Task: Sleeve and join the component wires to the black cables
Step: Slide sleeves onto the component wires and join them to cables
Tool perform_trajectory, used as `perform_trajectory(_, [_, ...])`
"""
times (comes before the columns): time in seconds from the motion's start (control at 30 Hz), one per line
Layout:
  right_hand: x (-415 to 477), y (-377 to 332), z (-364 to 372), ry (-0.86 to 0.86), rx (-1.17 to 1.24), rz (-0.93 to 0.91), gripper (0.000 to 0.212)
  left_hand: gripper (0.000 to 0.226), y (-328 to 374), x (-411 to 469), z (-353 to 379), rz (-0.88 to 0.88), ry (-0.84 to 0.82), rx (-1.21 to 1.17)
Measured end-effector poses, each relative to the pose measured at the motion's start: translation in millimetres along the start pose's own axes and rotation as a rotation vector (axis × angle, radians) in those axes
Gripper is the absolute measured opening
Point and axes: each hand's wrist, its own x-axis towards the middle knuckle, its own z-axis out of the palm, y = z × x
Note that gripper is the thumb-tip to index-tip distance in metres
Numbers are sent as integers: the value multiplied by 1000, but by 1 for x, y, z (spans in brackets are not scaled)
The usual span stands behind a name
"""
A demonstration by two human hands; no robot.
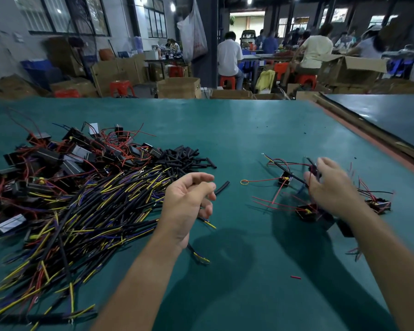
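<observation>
A big heap of black cables with yellow, blue and red ends covers the left of the green table. Behind it lie black box components with thin red wires, and a pile of short black sleeves. One loose sleeve lies just right of my left hand, which hovers with loosely curled fingers and holds nothing. My right hand, blurred, pinches a dark piece on a black cable that runs off to the left.
Wired components lie under and around my right hand, another further right. A red scrap lies near the front. A second table adjoins on the right. Cardboard boxes, red stools and seated people fill the background.
</observation>
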Motion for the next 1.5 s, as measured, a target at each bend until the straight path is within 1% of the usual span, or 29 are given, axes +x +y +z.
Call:
perform_trajectory(0.03, [-3,-6,0,9,5,-52,35,14,0,1,-1,-2,11,5])
perform_trajectory(0.13, [-16,-26,-3,81,117,-201,27,24,0,2,-2,-3,26,30])
perform_trajectory(0.2, [-29,-44,-1,73,158,-306,25,25,-2,3,-1,-3,33,67])
perform_trajectory(0.27, [-44,-59,8,-24,188,-426,28,26,-5,5,0,3,50,121])
perform_trajectory(0.33, [-53,-65,23,-155,115,-508,36,26,-9,8,1,22,77,193])
perform_trajectory(0.37, [-55,-65,31,-219,67,-510,43,24,-11,9,0,38,93,235])
perform_trajectory(0.47, [-49,-54,48,-362,-94,-376,54,10,-13,11,-4,59,155,360])
perform_trajectory(0.5, [-45,-49,50,-379,-150,-330,56,11,-14,11,-6,60,195,398])
perform_trajectory(0.57, [-38,-39,52,-377,-194,-258,63,22,-15,12,-12,79,285,517])
perform_trajectory(0.67, [-28,-29,47,-328,-136,-173,70,36,-15,14,-19,181,416,756])
perform_trajectory(0.77, [-20,-19,39,-282,-95,-98,70,46,-13,18,-28,240,532,881])
perform_trajectory(0.83, [-19,-17,34,-240,-82,-52,67,56,-11,21,-39,174,601,982])
perform_trajectory(0.9, [-22,-24,30,-147,-47,-43,64,66,-10,23,-50,50,603,1085])
perform_trajectory(0.97, [-31,-40,30,-38,-34,-119,61,70,-11,24,-54,-65,547,1175])
perform_trajectory(1.03, [-48,-61,31,32,-7,-285,53,66,-14,25,-52,-131,483,1267])
perform_trajectory(1.07, [-59,-73,33,36,10,-391,50,60,-15,25,-51,-150,455,1311])
perform_trajectory(1.13, [-82,-90,42,-43,16,-580,45,47,-16,25,-50,-170,412,1385])
perform_trajectory(1.23, [-107,-101,59,-280,-37,-766,45,40,-18,26,-52,-154,396,1440])
perform_trajectory(1.33, [-114,-102,69,-363,-85,-827,49,37,-19,26,-54,-103,428,1418])
perform_trajectory(1.4, [-114,-102,70,-370,-56,-836,50,32,-20,27,-55,-83,427,1390])
perform_trajectory(1.5, [-114,-104,71,-378,8,-876,43,28,-21,27,-58,-49,430,1356])
